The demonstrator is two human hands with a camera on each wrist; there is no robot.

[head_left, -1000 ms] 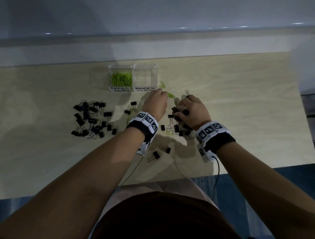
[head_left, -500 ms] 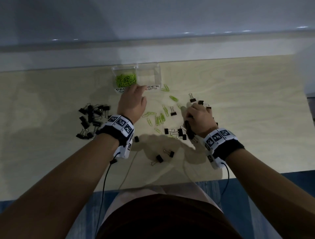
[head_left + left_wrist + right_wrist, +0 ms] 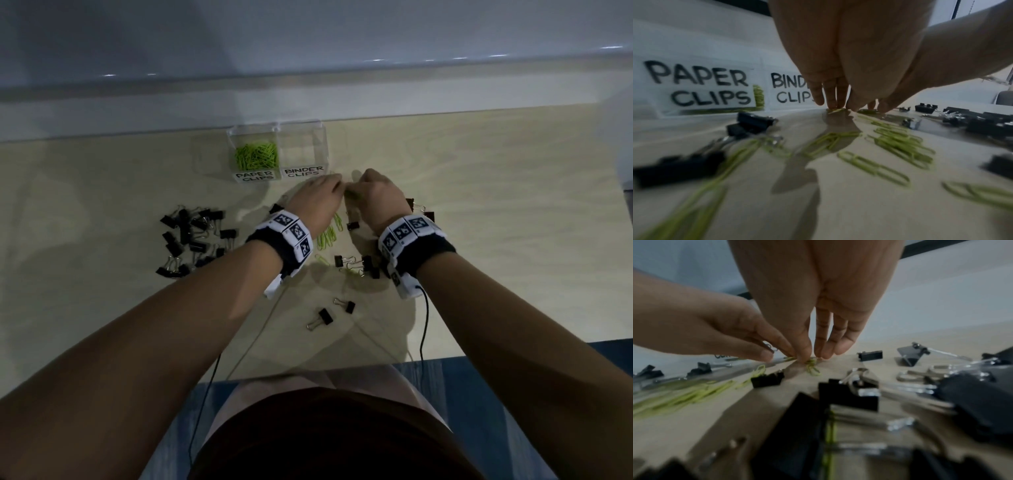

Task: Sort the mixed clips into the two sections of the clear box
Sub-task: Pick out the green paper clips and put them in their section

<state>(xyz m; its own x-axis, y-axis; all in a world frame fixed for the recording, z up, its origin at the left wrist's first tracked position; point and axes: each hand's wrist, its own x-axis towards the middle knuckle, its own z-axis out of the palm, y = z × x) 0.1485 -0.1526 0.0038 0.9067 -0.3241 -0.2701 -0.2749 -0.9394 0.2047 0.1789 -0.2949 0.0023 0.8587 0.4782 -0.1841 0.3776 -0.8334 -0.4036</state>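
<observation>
The clear box (image 3: 322, 137) stands at the back of the table; its left section, labelled PAPER CLIPS, holds green paper clips (image 3: 256, 156), and its BINDER CLIPS section (image 3: 303, 147) looks empty. Just right of the box front, my left hand (image 3: 337, 180) and right hand (image 3: 354, 181) meet fingertip to fingertip on the table. In the left wrist view my left hand (image 3: 842, 108) pinches a green paper clip (image 3: 835, 110) on the surface. In the right wrist view my right hand (image 3: 812, 356) pinches a small bunch of green paper clips (image 3: 812, 365).
Loose green paper clips (image 3: 329, 236) lie between my wrists. A pile of black binder clips (image 3: 195, 240) sits at the left, more binder clips (image 3: 356, 263) lie by my right wrist, and two binder clips (image 3: 329, 313) lie nearer the front edge. Wrist cables trail off the table.
My left hand has come back from the paper clip section to the table right of the box. My right hand has moved forward from the binder clips to meet it.
</observation>
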